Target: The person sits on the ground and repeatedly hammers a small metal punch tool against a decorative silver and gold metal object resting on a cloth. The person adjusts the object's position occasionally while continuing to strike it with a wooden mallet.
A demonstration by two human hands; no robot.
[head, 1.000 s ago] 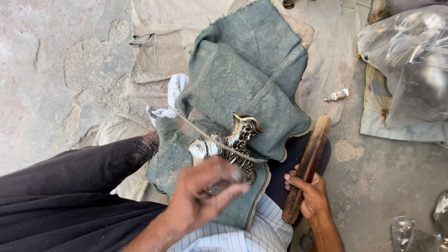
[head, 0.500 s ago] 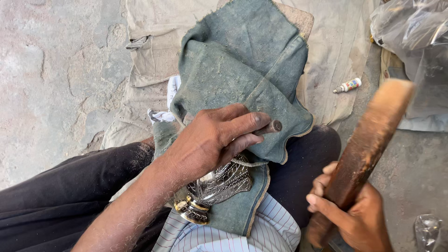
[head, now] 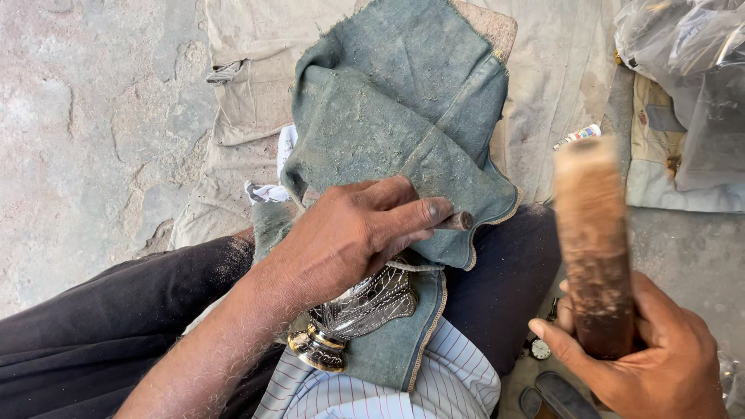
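Fingers of the left hand are closed around a thin metal rod, whose blunt tip sticks out past the fingertips and lies against a fold of dusty green cloth. Beneath the palm sits a silver ornament with an engraved pattern and a gold-coloured ringed end, resting on the lower part of the cloth, on the person's lap. Fingers of the right hand are wrapped tight around the lower end of a thick wooden stick, held upright and blurred, to the right of the cloth and well apart from the rod. The lap shows dark trousers and a striped shirt. The cloth lies over a beige sheet spread on a concrete floor. A small tube lies on the sheet near the stick's top. Crumpled clear plastic fills the upper right corner.
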